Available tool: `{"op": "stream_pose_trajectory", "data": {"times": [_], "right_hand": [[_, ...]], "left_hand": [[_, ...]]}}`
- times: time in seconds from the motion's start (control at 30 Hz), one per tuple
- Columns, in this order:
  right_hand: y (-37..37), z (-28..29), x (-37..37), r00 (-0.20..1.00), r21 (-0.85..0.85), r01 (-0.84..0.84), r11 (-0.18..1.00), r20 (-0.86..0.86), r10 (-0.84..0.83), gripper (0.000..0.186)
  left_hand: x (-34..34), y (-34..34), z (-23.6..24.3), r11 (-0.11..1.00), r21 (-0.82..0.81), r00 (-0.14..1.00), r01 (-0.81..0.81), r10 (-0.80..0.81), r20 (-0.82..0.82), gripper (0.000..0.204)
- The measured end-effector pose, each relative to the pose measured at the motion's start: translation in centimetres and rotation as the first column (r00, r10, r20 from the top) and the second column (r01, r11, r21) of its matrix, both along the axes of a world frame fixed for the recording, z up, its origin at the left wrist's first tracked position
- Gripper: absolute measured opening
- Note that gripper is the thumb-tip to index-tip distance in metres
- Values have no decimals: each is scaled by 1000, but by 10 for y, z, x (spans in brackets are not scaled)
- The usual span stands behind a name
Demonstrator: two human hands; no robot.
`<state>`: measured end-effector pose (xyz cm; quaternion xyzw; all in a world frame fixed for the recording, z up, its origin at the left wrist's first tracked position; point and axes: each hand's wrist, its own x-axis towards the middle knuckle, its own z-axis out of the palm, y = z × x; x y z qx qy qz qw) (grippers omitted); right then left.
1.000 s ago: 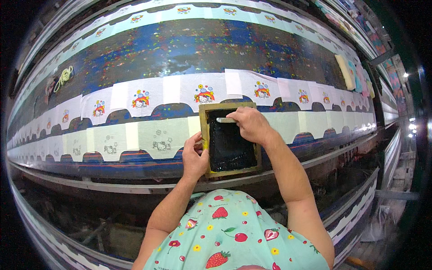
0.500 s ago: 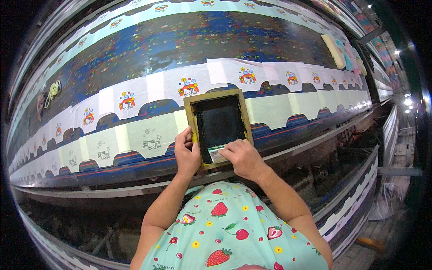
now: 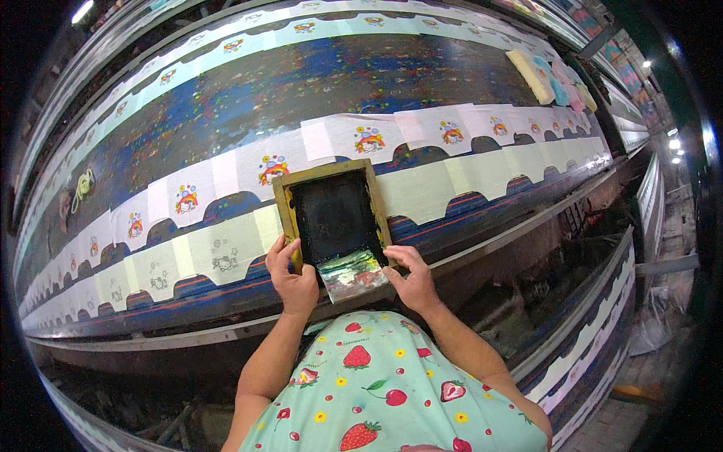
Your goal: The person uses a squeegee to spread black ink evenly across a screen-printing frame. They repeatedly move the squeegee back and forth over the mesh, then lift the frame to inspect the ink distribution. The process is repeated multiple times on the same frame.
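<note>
A screen-printing frame point(image 3: 380, 215) with a wooden border and dark mesh lies tilted over the near row of pale cloth pieces point(image 3: 425, 192). My left hand point(image 3: 292, 282) grips its left side near the lower corner, thumb up and fingers around the edge. At the frame's lower right corner, my right hand point(image 3: 410, 277) is closed on the border, its thumb beside the squeegee. That squeegee point(image 3: 352, 276), a flat paint-smeared blade, leans on the frame's near end with its broad face showing. Whatever cloth lies beneath the frame is hidden.
Left of the frame, near pieces carry grey outline prints point(image 3: 224, 256). Behind them runs a row with coloured rainbow prints point(image 3: 273, 170). The long table point(image 3: 248, 90) is paint-speckled. A bundle of yellowish cord point(image 3: 84, 184) lies at left; folded cloths point(image 3: 531, 75) sit far right. A rail point(image 3: 482, 245) borders the near edge.
My right hand has let go of the squeegee and moved to the frame's right side. The squeegee now leans back, its face exposed. The whole view has shifted slightly.
</note>
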<state>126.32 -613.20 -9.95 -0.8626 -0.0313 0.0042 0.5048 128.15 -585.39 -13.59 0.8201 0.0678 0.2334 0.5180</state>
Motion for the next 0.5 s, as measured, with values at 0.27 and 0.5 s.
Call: {"op": "stream_pose_trajectory", "data": {"times": [0.27, 0.5], "right_hand": [[-117, -9, 13, 992, 31, 12, 999, 124, -16, 38], [-212, -12, 34, 992, -15, -19, 1000, 124, 21, 39]], "left_hand": [[22, -119, -3, 1000, -13, 997, 26, -25, 72, 55], [41, -210, -18, 997, -70, 999, -15, 19, 43, 53]]}}
